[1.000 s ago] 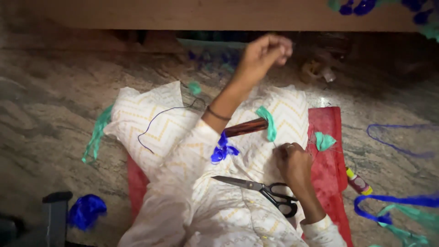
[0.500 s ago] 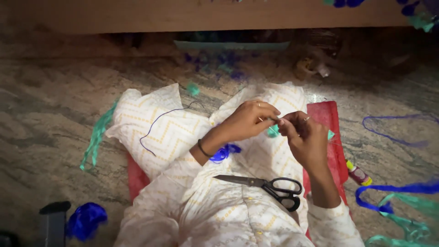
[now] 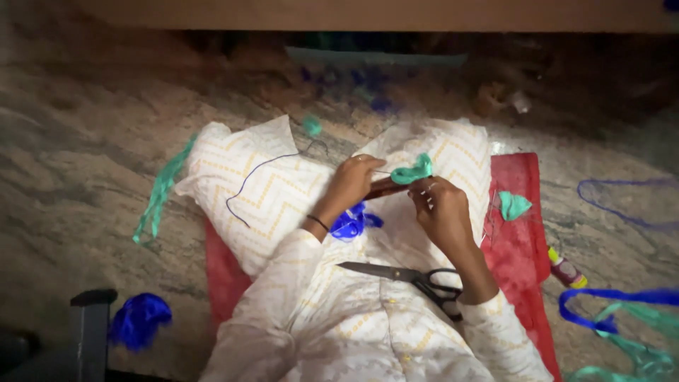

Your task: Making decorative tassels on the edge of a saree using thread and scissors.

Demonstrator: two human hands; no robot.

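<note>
Meeting over the white zigzag-patterned cloth (image 3: 283, 191), the two hands sit close together now, whereas a second ago the left hand (image 3: 353, 182) was raised high above the red mat (image 3: 520, 233) and the right hand (image 3: 442, 212) lay flat on the cloth just above the scissors; half a second ago they had already come together, and since then they have barely shifted. The left hand pinches the end of a dark brown stick (image 3: 385, 187) beside a green fabric tuft (image 3: 412, 170), its fingers curled shut; the right hand has its fingertips pressed together, though what they pinch is too small to tell. The tuft is small, teal-green and crumpled, resting above the cloth between both hands. A thin blue thread (image 3: 258, 173) trails over the cloth to the left of the tuft. Black-handled scissors (image 3: 410, 277) lie closed on the person's lap below the cloth. Right of the cloth, on the mat, lies another green scrap (image 3: 513, 205), and beyond the mat's right edge a small tube (image 3: 567, 269) with a yellow end and red band lies on the stone floor (image 3: 85, 177).
</note>
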